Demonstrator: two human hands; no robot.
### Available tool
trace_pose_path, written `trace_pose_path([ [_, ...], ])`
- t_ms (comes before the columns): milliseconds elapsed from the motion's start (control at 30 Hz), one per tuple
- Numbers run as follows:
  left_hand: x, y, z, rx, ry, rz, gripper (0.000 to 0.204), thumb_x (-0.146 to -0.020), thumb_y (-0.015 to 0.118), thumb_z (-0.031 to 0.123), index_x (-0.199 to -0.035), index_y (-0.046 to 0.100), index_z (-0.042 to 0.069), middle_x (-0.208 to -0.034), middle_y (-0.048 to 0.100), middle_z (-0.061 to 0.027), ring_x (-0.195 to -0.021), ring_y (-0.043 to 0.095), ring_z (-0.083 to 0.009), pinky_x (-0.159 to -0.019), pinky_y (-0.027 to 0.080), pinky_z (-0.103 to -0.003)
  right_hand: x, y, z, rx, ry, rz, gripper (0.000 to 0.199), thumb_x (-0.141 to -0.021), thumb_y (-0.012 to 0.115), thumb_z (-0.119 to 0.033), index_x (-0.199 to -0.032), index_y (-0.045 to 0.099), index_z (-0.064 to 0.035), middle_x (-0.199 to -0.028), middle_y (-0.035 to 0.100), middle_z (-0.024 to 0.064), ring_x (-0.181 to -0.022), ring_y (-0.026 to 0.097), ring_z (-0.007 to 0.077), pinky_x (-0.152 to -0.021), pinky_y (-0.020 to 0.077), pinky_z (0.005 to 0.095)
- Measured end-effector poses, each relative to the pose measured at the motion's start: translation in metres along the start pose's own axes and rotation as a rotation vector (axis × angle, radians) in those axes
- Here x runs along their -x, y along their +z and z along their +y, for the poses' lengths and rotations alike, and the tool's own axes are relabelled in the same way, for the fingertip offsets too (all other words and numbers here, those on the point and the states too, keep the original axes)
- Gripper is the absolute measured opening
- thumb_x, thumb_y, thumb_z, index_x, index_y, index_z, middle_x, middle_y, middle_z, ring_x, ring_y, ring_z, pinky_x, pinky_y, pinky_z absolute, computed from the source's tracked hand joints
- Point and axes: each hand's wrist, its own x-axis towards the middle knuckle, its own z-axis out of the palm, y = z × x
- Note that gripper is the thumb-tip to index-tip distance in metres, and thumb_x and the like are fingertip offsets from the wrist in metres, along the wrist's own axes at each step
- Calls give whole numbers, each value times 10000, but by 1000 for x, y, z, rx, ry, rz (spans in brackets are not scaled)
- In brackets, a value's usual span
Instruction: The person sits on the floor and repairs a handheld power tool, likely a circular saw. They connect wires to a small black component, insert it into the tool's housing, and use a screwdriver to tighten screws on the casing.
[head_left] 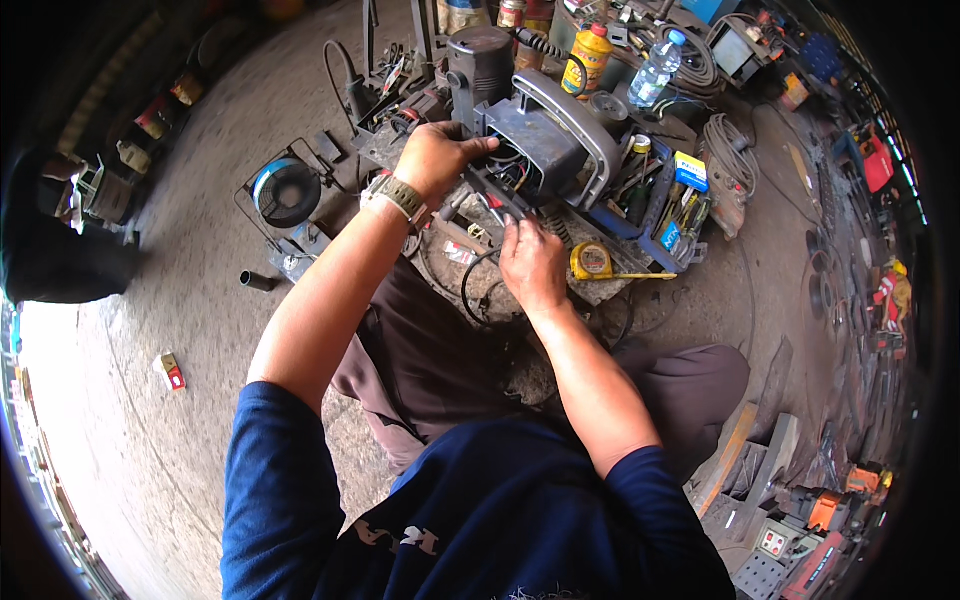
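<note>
A dark grey power tool [545, 140] with a large curved handle [580, 110] and a round motor housing [480, 62] sits in front of me. The side facing me is uncovered, showing several thin coloured wires [518, 172]. My left hand [432, 165] is closed at the left of this opening, thumb pointing right; what its hidden fingers hold cannot be made out. A dark strip-shaped piece [497, 194] slants across below the wires. My right hand [533, 262] pinches its lower end, beside a small red part [494, 202].
A yellow tape measure [591, 261] lies right of my right hand, near a blue tool tray [668, 225]. Behind stand a yellow bottle [588, 60] and a water bottle [656, 70]. A fan [286, 190] is at the left, a short black tube [257, 281] nearby.
</note>
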Motion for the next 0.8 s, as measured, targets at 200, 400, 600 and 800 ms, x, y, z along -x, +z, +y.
trace_pose_path([
  [200,20,-26,-18,201,3,-96,327,-993,689,145,-1262,684,-40,-1077,745,-71,-912,668,-102,-837,534,-245,-2,3,2,-19,-17,47,185,-968,626,-156,-840,650,-26,-720,674,220,-657,678,428,-575,544,494],
  [400,19,-32,-40,-162,136,-142,323,-1034,619,133,-1326,666,3,-1205,730,-80,-1115,645,-114,-1027,494,-286,-2,1,1,-39,10,29,191,-984,622,-166,-853,650,-31,-711,667,231,-655,675,436,-564,534,504],
  [600,27,-32,-46,257,183,-229,387,-1035,646,217,-1363,644,11,-1174,728,-37,-1026,614,-69,-936,503,-246,-2,4,4,-35,12,41,187,-989,617,-173,-867,649,-34,-709,663,234,-655,675,435,-560,533,502],
  [800,4,-34,-49,173,120,-231,311,-1020,663,171,-1268,699,-13,-1091,747,-44,-956,643,-86,-898,522,-244,-1,5,7,-35,-3,10,182,-988,616,-155,-866,643,-22,-728,663,234,-659,671,433,-563,533,494],
])
